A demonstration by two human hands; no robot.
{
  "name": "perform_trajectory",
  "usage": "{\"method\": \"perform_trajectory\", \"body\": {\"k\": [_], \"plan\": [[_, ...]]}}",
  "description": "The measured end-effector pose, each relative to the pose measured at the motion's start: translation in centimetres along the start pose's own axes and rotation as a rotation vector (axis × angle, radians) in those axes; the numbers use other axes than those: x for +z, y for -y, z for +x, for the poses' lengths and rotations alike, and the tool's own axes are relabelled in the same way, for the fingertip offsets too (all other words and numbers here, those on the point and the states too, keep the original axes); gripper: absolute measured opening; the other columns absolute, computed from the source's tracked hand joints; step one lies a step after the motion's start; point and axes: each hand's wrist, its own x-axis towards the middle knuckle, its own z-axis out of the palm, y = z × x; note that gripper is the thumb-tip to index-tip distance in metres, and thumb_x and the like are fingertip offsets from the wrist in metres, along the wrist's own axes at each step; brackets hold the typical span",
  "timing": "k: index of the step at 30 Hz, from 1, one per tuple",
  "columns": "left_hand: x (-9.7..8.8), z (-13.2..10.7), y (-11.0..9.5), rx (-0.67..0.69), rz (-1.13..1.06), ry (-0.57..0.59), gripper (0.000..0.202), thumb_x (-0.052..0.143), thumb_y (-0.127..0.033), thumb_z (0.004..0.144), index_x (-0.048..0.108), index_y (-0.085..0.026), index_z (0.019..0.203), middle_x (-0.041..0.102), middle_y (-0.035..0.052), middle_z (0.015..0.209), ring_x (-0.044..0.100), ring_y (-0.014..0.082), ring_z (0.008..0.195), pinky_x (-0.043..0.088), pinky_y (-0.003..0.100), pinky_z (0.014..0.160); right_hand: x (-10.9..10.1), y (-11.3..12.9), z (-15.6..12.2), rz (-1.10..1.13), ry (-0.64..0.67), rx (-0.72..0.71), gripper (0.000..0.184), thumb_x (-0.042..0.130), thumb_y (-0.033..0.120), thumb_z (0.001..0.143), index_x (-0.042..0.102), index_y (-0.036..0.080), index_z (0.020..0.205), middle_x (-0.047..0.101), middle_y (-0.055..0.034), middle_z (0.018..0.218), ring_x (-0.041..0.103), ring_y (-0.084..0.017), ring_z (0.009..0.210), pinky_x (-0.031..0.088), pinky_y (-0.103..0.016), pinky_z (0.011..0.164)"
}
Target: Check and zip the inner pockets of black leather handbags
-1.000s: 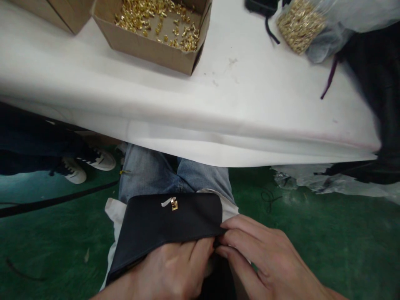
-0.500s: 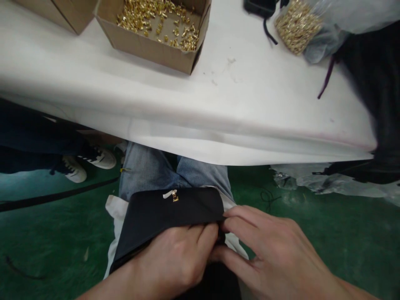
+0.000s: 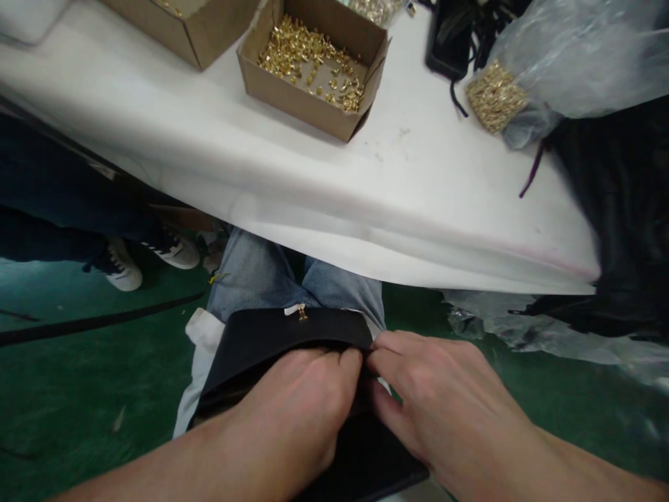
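A black leather bag (image 3: 261, 338) with a small gold clasp (image 3: 302, 314) on its flap lies on my lap over white wrapping (image 3: 201, 335). My left hand (image 3: 297, 408) rests on the bag, fingers curled over the flap's near edge. My right hand (image 3: 439, 397) pinches the same edge at the flap's right corner, thumb and fingers pressed together. Both hands meet at that corner. My jeans (image 3: 261, 275) show beyond the bag.
A white-covered table (image 3: 293, 174) spans the view above my knees. On it stand a cardboard box of gold fittings (image 3: 313, 66), another box (image 3: 182, 21) and a clear bag of gold parts (image 3: 494, 94). Black material (image 3: 621, 209) hangs at right. Another person's sneakers (image 3: 141, 261) stand at left on the green floor.
The flap has been lifted and folded toward me, so the clasp now sits at its far edge. Both hands slid up along the flap edge. The camera tilted, showing more table.
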Motion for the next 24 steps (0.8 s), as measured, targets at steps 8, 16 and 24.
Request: {"method": "perform_trajectory", "body": {"k": [8, 16, 24], "plan": [[-1.1, -1.0, -0.4, -0.184, -0.142, 0.012, 0.025, 0.052, -0.006, 0.096, 0.063, -0.017, 0.117, 0.076, 0.0150, 0.111, 0.077, 0.0326, 0.098, 0.062, 0.044, 0.085, 0.3, 0.6, 0.8, -0.050, 0.022, 0.013, 0.016, 0.060, 0.009, 0.092, 0.071, 0.021, 0.092, 0.075, -0.0036, 0.095, 0.068, -0.020, 0.079, 0.045, -0.034, 0.068], [-1.0, -3.2, 1.0, -0.225, -0.219, -0.115, 0.029, 0.067, -0.022, 0.097, 0.067, -0.021, 0.126, 0.076, 0.0128, 0.127, 0.072, 0.0346, 0.122, 0.055, 0.048, 0.111, 0.2, 0.9, 1.4, -0.071, 0.062, -0.046, 0.019, 0.061, 0.002, 0.086, 0.067, 0.021, 0.090, 0.072, -0.0032, 0.095, 0.065, -0.019, 0.082, 0.039, -0.034, 0.063], [-1.4, -3.2, 2.3, -0.077, -0.350, -0.080, 0.017, 0.055, -0.027, 0.110, 0.070, -0.023, 0.116, 0.075, 0.0075, 0.127, 0.074, 0.0265, 0.120, 0.057, 0.039, 0.102, -1.2, 2.7, 2.8, -0.328, -0.138, -0.256, 0.015, 0.068, 0.005, 0.078, 0.073, 0.019, 0.079, 0.070, -0.0103, 0.100, 0.057, -0.028, 0.094, 0.046, -0.041, 0.080]]}}
